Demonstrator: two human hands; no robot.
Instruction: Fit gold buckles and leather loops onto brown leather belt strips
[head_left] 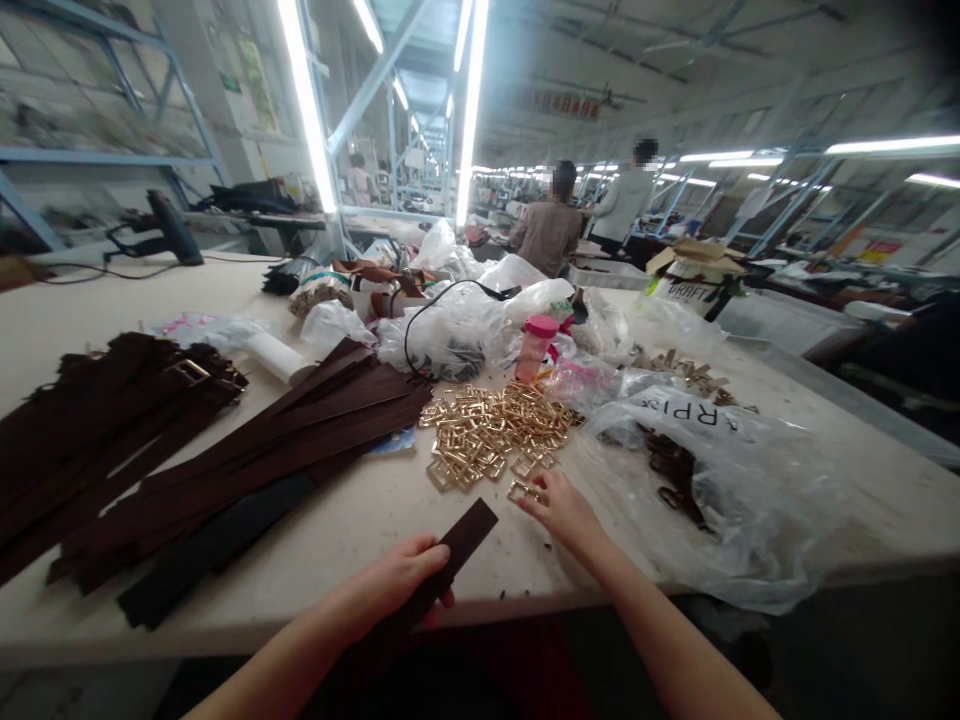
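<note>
My left hand [409, 580] is closed round a dark brown strap [471, 530] at the table's front edge, the strap's squared end sticking out past the thumb. To its right, my right hand [553, 503] pinches a gold buckle [523, 491] just in front of a heap of gold buckles [495, 430]. A gap separates the buckle from the strap end. Left of the heap lies a fan of long brown straps [300, 425], with a black strap [217, 545] along its near side. Another pile of brown straps [97, 420], one with a buckle, lies at the far left.
Plastic bags [457, 325] and a pink-lidded bottle [534, 350] stand behind the heap. A large clear bag [750, 490] with dark pieces lies on the right of the white table [360, 530]. A white roll [277, 358] is behind the straps. Two people are in the background.
</note>
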